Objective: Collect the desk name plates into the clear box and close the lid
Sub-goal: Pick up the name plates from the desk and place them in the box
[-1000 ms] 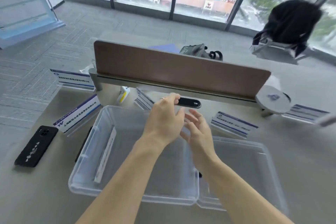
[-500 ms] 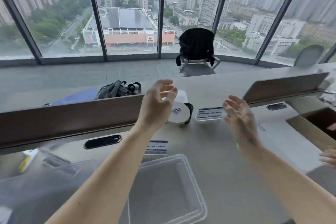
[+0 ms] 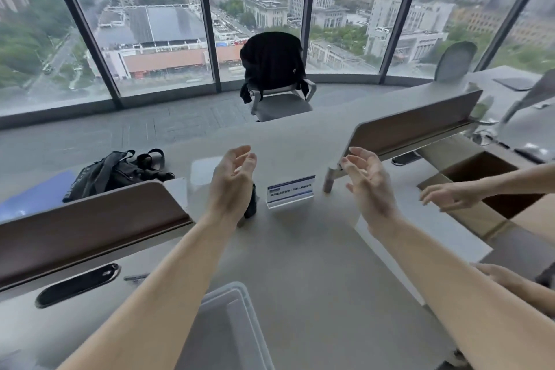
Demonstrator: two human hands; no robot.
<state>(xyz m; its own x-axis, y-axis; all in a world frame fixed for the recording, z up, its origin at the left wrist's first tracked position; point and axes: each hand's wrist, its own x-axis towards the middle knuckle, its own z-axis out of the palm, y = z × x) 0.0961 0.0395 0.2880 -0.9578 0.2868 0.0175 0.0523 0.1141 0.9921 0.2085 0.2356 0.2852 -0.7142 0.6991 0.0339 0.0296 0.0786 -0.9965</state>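
A clear acrylic name plate with a blue and white card stands upright on the grey desk, far ahead of me. My left hand hovers just left of it, fingers spread, empty. My right hand hovers to its right, also spread and empty. The plate sits between the two hands, touching neither. Only a corner of the clear plastic lid shows at the bottom edge; the clear box itself is out of view.
Brown divider panels stand at left and right. A black object sits behind my left hand. Another person's hands reach over an open cardboard box. A black bag lies beyond the divider.
My view swung up and right, away from the clear box. Both hands moved forward and apart and now flank the name plate, which appears closer.
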